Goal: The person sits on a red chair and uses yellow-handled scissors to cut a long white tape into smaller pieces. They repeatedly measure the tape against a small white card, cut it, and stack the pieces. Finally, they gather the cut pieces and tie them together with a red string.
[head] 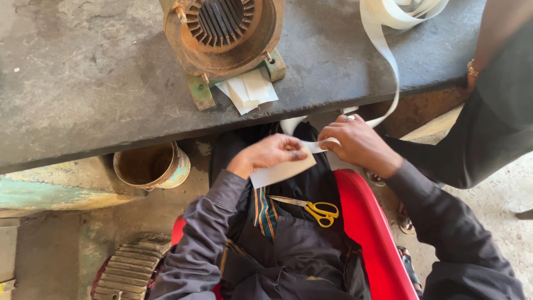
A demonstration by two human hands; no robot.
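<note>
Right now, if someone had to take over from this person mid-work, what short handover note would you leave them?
Left hand: pinching a cut white paper piece over the lap.
Right hand: gripping the white paper strip, which runs up to a loose coil on the workbench.
Yellow-handled scissors: resting on the lap, blades shut, in neither hand.
Done: a small stack of cut paper pieces lies by the rusty motor stator.
Left: the stator slots look bare from here; the strip is still long.
Note: another person's arm is at the bench's right end.
</note>
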